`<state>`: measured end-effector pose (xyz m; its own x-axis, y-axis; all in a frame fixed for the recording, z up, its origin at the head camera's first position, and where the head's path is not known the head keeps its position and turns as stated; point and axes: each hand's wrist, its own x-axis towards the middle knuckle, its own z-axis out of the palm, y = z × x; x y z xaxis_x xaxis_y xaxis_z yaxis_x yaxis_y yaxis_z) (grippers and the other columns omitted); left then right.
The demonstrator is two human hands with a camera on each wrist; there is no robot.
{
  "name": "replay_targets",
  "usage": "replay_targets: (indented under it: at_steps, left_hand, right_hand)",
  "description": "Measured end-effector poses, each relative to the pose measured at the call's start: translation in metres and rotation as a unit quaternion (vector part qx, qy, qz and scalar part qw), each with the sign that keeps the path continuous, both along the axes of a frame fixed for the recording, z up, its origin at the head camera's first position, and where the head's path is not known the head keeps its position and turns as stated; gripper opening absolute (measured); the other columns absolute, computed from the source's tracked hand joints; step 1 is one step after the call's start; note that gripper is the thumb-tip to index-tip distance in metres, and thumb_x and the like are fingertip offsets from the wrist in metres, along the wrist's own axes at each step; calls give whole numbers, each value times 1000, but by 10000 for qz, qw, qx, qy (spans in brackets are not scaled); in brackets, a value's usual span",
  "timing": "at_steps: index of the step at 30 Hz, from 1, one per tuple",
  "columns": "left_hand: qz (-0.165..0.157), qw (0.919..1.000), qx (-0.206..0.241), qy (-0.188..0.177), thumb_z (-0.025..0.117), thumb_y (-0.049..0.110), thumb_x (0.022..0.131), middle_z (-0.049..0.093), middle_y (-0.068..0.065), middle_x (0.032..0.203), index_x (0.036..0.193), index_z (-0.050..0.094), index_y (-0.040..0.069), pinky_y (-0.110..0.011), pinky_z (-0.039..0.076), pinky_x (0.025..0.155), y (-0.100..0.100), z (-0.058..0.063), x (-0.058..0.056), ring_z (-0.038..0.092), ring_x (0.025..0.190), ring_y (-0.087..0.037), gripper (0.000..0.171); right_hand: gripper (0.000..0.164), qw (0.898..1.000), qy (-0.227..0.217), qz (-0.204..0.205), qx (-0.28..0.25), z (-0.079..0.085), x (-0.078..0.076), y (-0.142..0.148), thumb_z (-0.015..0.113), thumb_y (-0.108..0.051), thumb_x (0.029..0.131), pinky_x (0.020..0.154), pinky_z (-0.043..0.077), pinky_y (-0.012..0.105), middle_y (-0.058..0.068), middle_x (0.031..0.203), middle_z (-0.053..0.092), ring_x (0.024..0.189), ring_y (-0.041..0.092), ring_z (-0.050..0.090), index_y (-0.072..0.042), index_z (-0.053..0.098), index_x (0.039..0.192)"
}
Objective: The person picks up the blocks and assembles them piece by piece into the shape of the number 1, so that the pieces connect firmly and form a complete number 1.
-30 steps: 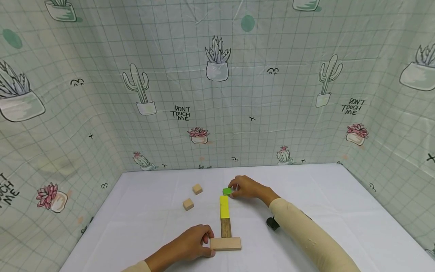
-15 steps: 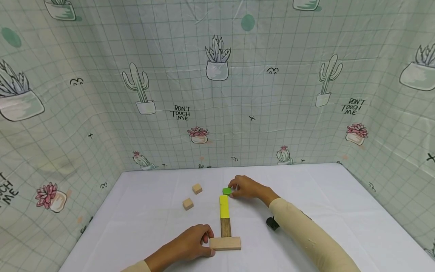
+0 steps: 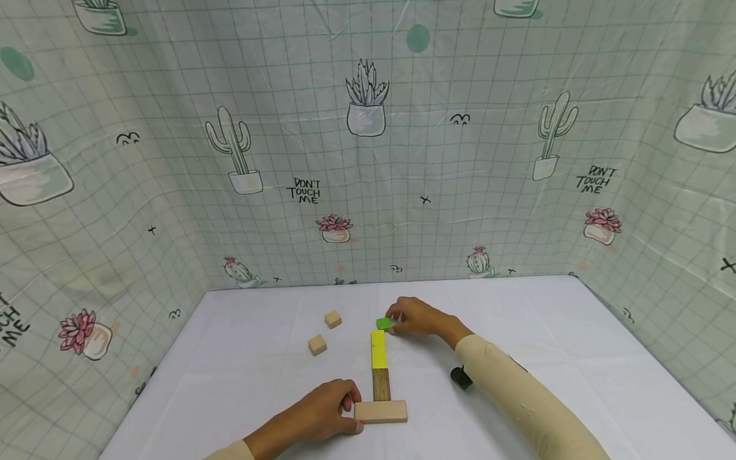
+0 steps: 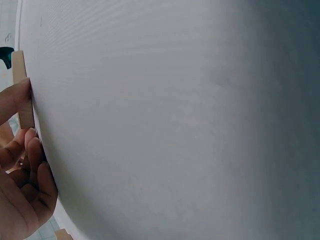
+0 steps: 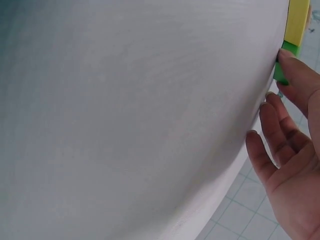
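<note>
In the head view my left hand [image 3: 328, 409] holds the left end of a light wooden rectangular block [image 3: 386, 413] lying crosswise, with thumb in front and fingers behind. Farther back, my right hand [image 3: 418, 316] pinches a small green block [image 3: 383, 324] from its right side. Between them a yellow block [image 3: 378, 349] and a dark brown wooden block [image 3: 381, 384] form a line running back from the light block. The right wrist view shows the thumb against the green block [image 5: 280, 72], right at the end of the yellow block [image 5: 297, 22].
Two small wooden cubes, a farther one [image 3: 333, 319] and a nearer one [image 3: 317, 345], lie left of the line. A small black object [image 3: 460, 378] shows beside the right sleeve [image 3: 523, 396]. Behind the white table [image 3: 247, 358] hangs a cactus-print curtain [image 3: 402, 166].
</note>
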<state>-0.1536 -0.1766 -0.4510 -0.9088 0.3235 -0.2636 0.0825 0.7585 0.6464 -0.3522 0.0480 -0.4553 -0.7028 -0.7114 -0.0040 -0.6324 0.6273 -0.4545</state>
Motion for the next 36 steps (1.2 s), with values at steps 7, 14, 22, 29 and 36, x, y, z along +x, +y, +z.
replay_targets:
  at_steps: [7,14,22,29,36]
  left_hand:
    - [-38,10000,18,26,85,23,81,53,3,84,99,61,16,-25,38,63,0,0,0,47,72,-11,31]
    - [-101,9999,59,66,85,22,81,52,3,84,99,61,16,-25,38,63,-1,1,0,46,72,-10,30]
    - [-197,9998,95,-10,85,20,80,52,2,85,100,61,15,-24,38,63,-2,2,-1,46,72,-10,32]
    - [-373,9993,-20,-96,85,23,81,54,4,88,106,62,14,-24,42,67,-5,8,-1,49,75,-9,35]
    - [-415,9983,-10,412,83,28,83,58,6,90,107,64,13,-23,46,69,-13,24,-4,52,78,-8,35]
  right_hand:
    - [29,10000,-5,-18,0,-2,0,1,77,-19,90,84,53,32,1,100,64,92,14,61,-9,72,117]
    - [29,10000,-1,-36,-10,-2,-2,0,76,-19,90,84,53,32,0,100,63,92,13,60,-9,72,117]
    - [30,9999,-79,-98,-9,-3,-1,0,76,-20,90,85,52,33,0,100,63,93,13,59,-10,72,117]
    - [30,9998,-140,-109,-13,-2,0,1,76,-20,90,85,52,35,1,101,63,93,15,60,-10,72,117]
    - [29,9997,-175,-172,37,-1,0,-1,76,-21,90,86,52,35,0,101,62,94,14,59,-11,72,117]
